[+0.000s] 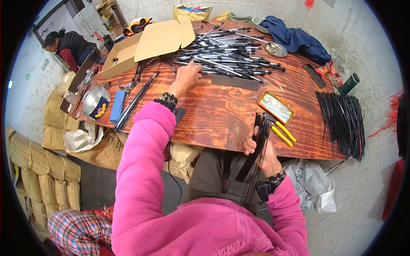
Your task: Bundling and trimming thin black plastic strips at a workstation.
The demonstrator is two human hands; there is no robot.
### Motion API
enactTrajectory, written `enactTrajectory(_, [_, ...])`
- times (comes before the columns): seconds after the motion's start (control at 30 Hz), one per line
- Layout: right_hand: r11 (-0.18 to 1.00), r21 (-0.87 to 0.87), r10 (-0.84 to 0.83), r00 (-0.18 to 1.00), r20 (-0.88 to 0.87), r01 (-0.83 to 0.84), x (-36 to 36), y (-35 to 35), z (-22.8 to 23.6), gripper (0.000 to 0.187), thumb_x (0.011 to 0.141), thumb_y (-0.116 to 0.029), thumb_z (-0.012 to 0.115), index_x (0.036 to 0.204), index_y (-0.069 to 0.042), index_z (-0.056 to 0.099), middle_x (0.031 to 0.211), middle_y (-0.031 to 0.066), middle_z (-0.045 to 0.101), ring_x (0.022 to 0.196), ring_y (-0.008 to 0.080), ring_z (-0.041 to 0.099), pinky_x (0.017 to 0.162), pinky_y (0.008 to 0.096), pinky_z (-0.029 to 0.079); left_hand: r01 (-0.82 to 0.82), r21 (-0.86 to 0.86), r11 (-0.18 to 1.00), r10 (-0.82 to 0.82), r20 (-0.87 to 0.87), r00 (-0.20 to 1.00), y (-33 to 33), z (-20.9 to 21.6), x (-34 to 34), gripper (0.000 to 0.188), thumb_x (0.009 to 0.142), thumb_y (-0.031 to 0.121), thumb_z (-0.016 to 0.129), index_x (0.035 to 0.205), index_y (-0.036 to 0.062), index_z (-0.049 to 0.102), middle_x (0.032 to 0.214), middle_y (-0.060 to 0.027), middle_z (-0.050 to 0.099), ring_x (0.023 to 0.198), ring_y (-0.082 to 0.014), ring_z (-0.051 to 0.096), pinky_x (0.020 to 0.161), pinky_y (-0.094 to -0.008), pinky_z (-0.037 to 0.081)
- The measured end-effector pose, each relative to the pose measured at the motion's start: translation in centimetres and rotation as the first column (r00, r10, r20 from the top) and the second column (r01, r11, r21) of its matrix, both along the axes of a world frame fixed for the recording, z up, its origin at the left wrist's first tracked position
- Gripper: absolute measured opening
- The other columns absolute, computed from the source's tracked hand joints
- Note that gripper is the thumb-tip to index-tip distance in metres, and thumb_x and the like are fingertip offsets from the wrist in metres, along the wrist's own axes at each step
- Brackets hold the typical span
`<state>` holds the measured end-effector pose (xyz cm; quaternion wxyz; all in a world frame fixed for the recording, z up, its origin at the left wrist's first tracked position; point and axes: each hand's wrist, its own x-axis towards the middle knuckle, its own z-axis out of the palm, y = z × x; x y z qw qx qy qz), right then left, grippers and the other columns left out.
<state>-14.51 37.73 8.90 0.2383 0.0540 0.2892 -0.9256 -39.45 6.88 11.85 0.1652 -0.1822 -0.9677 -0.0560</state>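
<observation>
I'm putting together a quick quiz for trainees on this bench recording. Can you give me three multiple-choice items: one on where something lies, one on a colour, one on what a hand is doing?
1. Where does the yellow-handled pliers lie?
A. Inside the cardboard box
B. On the wooden table near the open metal tin
C. On the floor

2. What colour is the flat block beside the round tin at the table's left end?
A. Blue
B. Red
C. White

3. What is the right hand doing?
A. Resting empty
B. Holding a cup
C. Gripping a bundle of thin black rods

Answers:
1 B: the pliers rest on the wooden table just below the open metal tin.
2 A: the flat block next to the round tin is blue.
3 C: the right hand is closed around a bundle of thin black rods; the left hand reaches to the pile of black-and-silver shafts.
</observation>
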Motion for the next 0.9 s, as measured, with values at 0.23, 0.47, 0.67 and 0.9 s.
enactTrajectory(0.23, [0.998, 0.032, 0.054, 0.995, -0.081, -0.052, 0.2, -1.2, -0.9, 0.033, 0.106, -0.038, 0.045, 0.096, -0.008, 0.056, 0.064, 0.0006, 0.046, 0.057, 0.0139, 0.048, 0.056, 0.0309, 0.049, 0.015, 0.042, 0.999, -0.015, 0.013, 1.0, -1.5, 0.2, 3.9, 0.022, 0.086, 0.029, 0.069, 0.1, 0.0129, 0.065, 0.099, -0.0115, 0.066, 0.088, -0.0337, 0.067, 0.076, -0.0473, 0.053])
enactTrajectory(0.47, [0.997, 0.053, 0.064, 0.991, -0.121, -0.058, 1.3, -0.5, -0.1, 0.033, 0.105, -0.039, 0.046, 0.099, -0.008, 0.055, 0.067, -0.0005, 0.049, 0.058, 0.0129, 0.051, 0.058, 0.03, 0.048, 0.107, 0.135, 0.985, -0.127, 0.151, 0.98, -1.4, 4.1, 7.7, 0.019, 0.095, 0.027, 0.058, 0.102, 0.0101, 0.064, 0.091, -0.0098, 0.067, 0.084, -0.0312, 0.066, 0.073, -0.043, 0.051])
enactTrajectory(0.67, [0.997, 0.071, 0.051, 0.991, -0.124, -0.042, 2.2, -1.2, 1.4, 0.031, 0.105, -0.037, 0.047, 0.098, -0.008, 0.055, 0.067, -0.0013, 0.048, 0.058, 0.0118, 0.049, 0.058, 0.0294, 0.048, -0.066, 0.812, 0.58, -0.184, 0.21, 0.96, -1.9, 5.1, 8.9, 0.028, 0.104, 0.027, 0.046, 0.102, 0.0078, 0.065, 0.069, 0.0, 0.059, 0.061, -0.0172, 0.055, 0.061, -0.0306, 0.046])
enactTrajectory(0.9, [0.997, 0.053, 0.059, 0.985, -0.162, -0.051, 2.5, 0.5, 1.0, 0.031, 0.105, -0.037, 0.047, 0.1, -0.007, 0.055, 0.068, -0.0011, 0.049, 0.059, 0.0114, 0.05, 0.059, 0.0286, 0.049, -0.66, 0.678, 0.324, -0.332, 0.734, 0.592, -5.6, 6.3, 15.2, 0.033, 0.105, 0.037, 0.049, 0.116, 0.0091, 0.063, 0.061, 0.0097, 0.039, 0.05, -0.0024, 0.031, 0.043, -0.0206, 0.021])
